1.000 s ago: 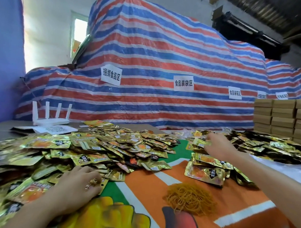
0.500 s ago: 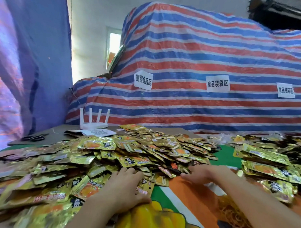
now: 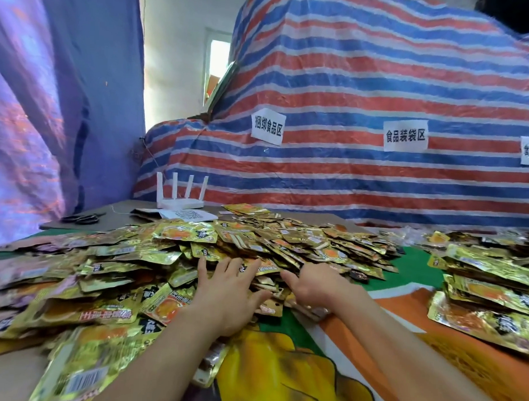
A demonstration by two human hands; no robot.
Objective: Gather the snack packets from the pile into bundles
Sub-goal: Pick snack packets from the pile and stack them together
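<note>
The left hand (image 3: 230,289) is laid flat, fingers spread, on the heap of gold foil snack packets (image 3: 256,239) filling the centre-left of the frame. The right hand (image 3: 314,287) is set just beside it at the heap's near edge — fingertips buried, so a grip cannot be told. Slick foil could be scattered if too much is raked at once. Since half a second ago, the left fingers have been uncurled and the hands drawn closer.

Striped tarpaulin (image 3: 366,93), bright window (image 3: 218,57)
</note>
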